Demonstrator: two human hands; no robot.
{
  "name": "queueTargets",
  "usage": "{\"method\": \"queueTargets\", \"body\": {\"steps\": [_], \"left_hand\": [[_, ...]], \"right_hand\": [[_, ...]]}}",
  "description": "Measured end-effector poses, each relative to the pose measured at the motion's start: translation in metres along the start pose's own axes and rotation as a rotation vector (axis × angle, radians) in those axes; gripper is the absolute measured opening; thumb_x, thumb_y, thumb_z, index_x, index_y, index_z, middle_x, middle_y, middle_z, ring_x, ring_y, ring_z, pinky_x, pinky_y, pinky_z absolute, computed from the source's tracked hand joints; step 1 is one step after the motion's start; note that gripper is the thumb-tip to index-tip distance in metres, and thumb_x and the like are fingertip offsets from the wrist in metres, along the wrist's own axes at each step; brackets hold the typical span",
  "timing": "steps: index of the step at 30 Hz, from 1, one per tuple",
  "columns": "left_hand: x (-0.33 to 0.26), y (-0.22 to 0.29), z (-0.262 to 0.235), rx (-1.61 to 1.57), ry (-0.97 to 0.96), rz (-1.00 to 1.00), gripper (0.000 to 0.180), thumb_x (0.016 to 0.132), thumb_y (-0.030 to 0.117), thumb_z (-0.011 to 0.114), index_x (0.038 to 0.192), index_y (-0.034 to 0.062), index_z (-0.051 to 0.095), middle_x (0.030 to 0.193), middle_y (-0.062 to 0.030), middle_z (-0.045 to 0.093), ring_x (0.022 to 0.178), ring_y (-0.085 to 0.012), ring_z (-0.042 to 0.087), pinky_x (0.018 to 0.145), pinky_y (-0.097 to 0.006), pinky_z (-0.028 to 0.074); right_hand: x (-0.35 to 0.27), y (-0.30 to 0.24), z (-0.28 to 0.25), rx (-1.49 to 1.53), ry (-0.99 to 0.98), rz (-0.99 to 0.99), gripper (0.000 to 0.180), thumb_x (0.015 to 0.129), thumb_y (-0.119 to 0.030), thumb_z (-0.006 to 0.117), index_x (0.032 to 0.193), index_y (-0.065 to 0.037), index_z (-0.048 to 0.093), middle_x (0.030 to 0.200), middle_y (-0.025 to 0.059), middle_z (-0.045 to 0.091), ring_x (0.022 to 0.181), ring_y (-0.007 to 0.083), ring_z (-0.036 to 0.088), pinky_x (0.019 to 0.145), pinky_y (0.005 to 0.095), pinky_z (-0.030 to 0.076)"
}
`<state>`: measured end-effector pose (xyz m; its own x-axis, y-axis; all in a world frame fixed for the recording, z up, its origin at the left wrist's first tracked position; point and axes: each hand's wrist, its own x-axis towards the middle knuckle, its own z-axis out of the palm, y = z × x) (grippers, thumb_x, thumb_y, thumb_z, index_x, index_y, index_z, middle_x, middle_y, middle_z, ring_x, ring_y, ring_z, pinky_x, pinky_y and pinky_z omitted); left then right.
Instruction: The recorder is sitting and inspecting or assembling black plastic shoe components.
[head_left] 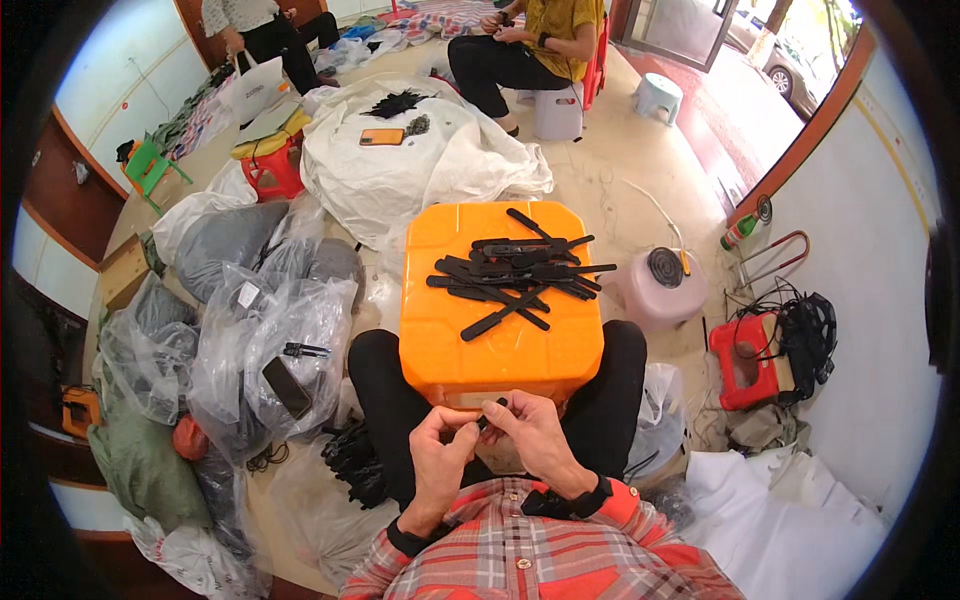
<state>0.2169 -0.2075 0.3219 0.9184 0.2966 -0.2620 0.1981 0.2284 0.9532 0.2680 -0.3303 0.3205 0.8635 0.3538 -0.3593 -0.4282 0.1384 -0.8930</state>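
Close to my body, my left hand (440, 462) and my right hand (541, 440) meet over my lap. Both are closed on a small, narrow black strip (493, 412), pinched between thumbs and fingers; most of it is hidden. Just beyond them stands an orange plastic box (500, 355) between my knees. On its top lies a loose heap of long, flat black strips (500, 312), crossing each other at various angles.
Clear plastic bags (225, 345) crowd the floor at left, a dark phone (287, 388) on one. A pinkish jug (665, 290) and red stool (742, 362) stand at right. Beyond the box, a white sheet (330, 165) holds an orange phone (382, 137). Two people are farther back.
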Motion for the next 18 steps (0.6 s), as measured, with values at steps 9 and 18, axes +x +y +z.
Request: {"method": "queueTargets", "body": {"steps": [9, 18], "left_hand": [[0.003, 0.008, -0.002, 0.137, -0.031, -0.101, 0.009, 0.079, 0.004, 0.058, 0.086, -0.0025, 0.06, 0.063, 0.0015, 0.055, 0.052, -0.0019, 0.045, 0.045, -0.016, 0.035], [0.006, 0.014, 0.001, 0.225, -0.113, -0.075, 0.014, 0.083, 0.006, 0.055, 0.092, -0.0016, 0.06, 0.064, 0.0027, 0.053, 0.05, -0.002, 0.042, 0.044, -0.017, 0.031]], "right_hand": [[0.002, -0.002, -0.001, -0.036, -0.022, -0.019, 0.023, 0.086, -0.017, 0.057, 0.076, 0.004, 0.057, 0.065, 0.0048, 0.059, 0.059, 0.0086, 0.054, 0.052, 0.0222, 0.043], [-0.005, -0.008, 0.011, -0.627, 0.192, -0.438, 0.016, 0.078, -0.012, 0.062, 0.075, 0.002, 0.055, 0.066, 0.0164, 0.056, 0.057, 0.0277, 0.057, 0.05, 0.0342, 0.044]]}}
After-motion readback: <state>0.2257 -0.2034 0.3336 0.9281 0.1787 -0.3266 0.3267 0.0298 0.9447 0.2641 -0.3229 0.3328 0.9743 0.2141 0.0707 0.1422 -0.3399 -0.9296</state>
